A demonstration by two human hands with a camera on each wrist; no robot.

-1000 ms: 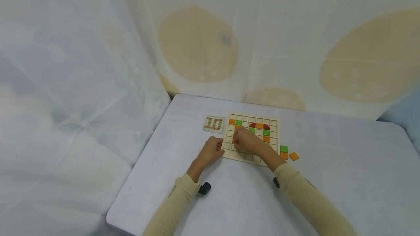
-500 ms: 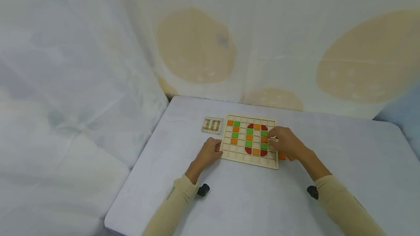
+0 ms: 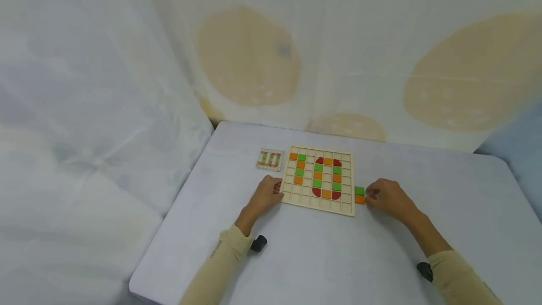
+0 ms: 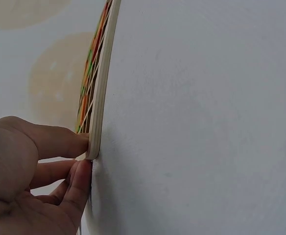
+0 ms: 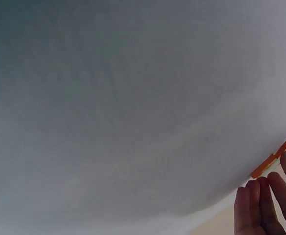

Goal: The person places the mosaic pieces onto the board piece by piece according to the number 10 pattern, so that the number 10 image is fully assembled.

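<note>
— Pale lilac tabletop (image 3: 322, 253) is lying under my arms, and a white curtain with big tan ovals (image 3: 250, 55) is hanging behind it. What are you seeing on it?

— I'm seeing the square wooden grid board (image 3: 318, 180) sitting in the middle, with orange, green and red tiles in its cells forming a "10". Where is your left hand?

— My left hand (image 3: 265, 195) is resting at the board's near left corner. The left wrist view is showing my fingertips (image 4: 80, 144) pressing against the thin edge of the board, thumb against the tabletop beside it, so I'm bracing it rather than gripping it.

— And the right?

— My right hand (image 3: 387, 197) is lying just right of the board, fingers curling down onto the loose orange square tile (image 3: 359, 199). A loose green square tile (image 3: 359, 190) is sitting just behind it. I cannot tell whether I'm pinching the orange one or only touching it.

— Anything else?

— A small pattern card showing the same "10" (image 3: 270, 159) is lying just left of the board's far corner.
</note>
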